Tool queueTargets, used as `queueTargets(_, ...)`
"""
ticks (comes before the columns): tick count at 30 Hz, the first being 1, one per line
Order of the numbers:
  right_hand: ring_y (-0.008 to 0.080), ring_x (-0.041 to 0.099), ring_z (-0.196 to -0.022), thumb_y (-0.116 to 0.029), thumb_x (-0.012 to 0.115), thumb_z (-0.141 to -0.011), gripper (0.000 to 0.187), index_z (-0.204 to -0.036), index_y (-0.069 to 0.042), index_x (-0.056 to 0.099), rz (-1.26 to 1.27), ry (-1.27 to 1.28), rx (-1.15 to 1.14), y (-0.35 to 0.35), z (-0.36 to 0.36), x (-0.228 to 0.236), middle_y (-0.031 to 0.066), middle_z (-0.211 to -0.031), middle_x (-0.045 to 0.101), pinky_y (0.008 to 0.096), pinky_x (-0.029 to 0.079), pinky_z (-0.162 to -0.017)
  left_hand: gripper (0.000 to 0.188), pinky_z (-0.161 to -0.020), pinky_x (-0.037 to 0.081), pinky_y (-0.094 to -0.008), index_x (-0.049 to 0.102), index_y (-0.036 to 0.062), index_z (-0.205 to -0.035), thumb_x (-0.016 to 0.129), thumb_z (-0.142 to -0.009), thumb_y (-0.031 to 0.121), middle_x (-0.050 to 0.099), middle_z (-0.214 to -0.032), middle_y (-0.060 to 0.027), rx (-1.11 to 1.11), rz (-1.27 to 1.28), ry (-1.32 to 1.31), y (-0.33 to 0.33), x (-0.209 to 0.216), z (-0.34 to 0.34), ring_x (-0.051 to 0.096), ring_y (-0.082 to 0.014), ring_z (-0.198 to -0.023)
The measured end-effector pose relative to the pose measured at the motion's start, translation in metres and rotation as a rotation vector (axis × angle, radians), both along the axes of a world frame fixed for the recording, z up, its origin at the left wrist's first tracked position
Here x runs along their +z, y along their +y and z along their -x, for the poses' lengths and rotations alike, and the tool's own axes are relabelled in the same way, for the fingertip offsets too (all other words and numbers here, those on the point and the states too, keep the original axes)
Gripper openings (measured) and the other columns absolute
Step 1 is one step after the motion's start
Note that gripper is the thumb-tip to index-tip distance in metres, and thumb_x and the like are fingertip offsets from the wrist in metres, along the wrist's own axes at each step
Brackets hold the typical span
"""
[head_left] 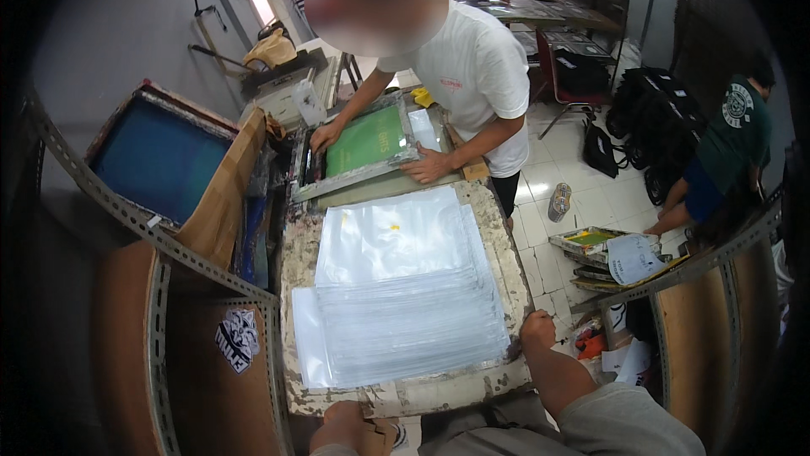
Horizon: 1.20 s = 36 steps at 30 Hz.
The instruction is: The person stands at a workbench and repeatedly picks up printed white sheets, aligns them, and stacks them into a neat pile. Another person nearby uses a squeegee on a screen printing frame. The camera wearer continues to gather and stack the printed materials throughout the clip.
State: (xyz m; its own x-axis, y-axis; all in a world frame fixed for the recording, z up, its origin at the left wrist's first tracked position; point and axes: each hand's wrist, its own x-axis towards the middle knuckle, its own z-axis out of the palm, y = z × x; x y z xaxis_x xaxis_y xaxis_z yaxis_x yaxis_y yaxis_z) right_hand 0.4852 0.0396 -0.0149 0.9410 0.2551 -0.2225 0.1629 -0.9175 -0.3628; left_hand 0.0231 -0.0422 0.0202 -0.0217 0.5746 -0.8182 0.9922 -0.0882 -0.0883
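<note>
A stack of glossy, translucent plastic sheets or bags (405,287) lies in overlapping layers on a worn, paint-stained table (392,397) in front of me. A small yellow mark shows on the top one. My right hand (537,331) is closed at the table's right edge, with a small dark tip beside it; what it holds, if anything, is hidden. At the near edge, left of the middle, is my left hand (344,413), its fingers out of sight. Across the table, a person in a white shirt has both hands on a green screen-printing frame (367,142).
A blue screen frame (160,161) and cardboard (221,190) stand at the left. Perforated metal rails (110,203) flank me. Several frames (595,245) are stacked on the right floor near a crouching person in green (734,135). Black bags (658,110) and a chair (561,76) stand behind.
</note>
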Motion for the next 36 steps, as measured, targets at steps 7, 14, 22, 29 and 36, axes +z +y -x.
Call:
queueTargets(7,0.0396,0.068,-0.086,-0.031,0.038,-0.092,0.045,-0.086,-0.002,0.072,-0.003,-0.006,-0.027,-0.001,-0.001,0.002,0.0195,-0.091,0.071,0.0499,0.053,-0.08,0.02,-0.08,0.054,-0.0428,0.075,0.0092,-0.09,0.066,-0.074,0.017,0.072,-0.095,-0.0144,-0.085,0.055,-0.029,0.005,-0.018,0.013,0.068,-0.0341,-0.093)
queueTargets(14,0.0393,0.067,-0.091,-0.034,0.035,-0.093,0.049,-0.094,-0.004,0.073,0.001,0.04,0.012,-0.003,-0.002,0.0,0.0201,-0.096,0.07,0.0501,0.051,-0.083,0.016,-0.08,0.054,-0.0422,0.075,0.0112,-0.085,0.066,-0.073,0.018,0.072,-0.092,-0.0105,-0.008,0.121,0.04,0.001,-0.035,0.017,0.069,-0.0316,-0.092)
queueTargets(22,0.0391,0.068,-0.086,-0.033,0.036,-0.096,0.048,-0.089,-0.002,0.072,-0.019,0.012,-0.013,-0.001,0.002,0.012,0.0203,-0.09,0.07,0.05,0.052,-0.079,0.024,-0.088,0.051,-0.0429,0.072,0.0127,-0.103,0.059,-0.085,0.022,0.068,-0.11,-0.0103,-0.015,0.172,0.016,0.006,-0.064,0.033,0.064,-0.0289,-0.106)
queueTargets(29,0.0396,0.067,-0.084,-0.035,0.037,-0.097,0.049,-0.089,-0.002,0.072,-0.053,-0.026,-0.018,-0.001,0.003,0.007,0.02,-0.087,0.07,0.0498,0.052,-0.078,0.027,-0.09,0.05,-0.0428,0.07,0.0128,-0.109,0.056,-0.09,0.026,0.066,-0.115,-0.0102,-0.031,0.21,0.004,0.001,-0.083,0.045,0.063,-0.0276,-0.109)
queueTargets(36,0.0407,0.067,-0.083,-0.033,0.04,-0.096,0.047,-0.086,-0.001,0.072,-0.083,-0.039,0.002,-0.004,0.003,0.007,0.021,-0.087,0.07,0.0504,0.052,-0.078,0.021,-0.077,0.052,-0.0412,0.072,0.0098,-0.091,0.06,-0.085,0.027,0.069,-0.091,-0.0103,-0.029,0.125,0.039,0.007,-0.041,0.017,0.067,-0.029,-0.092)
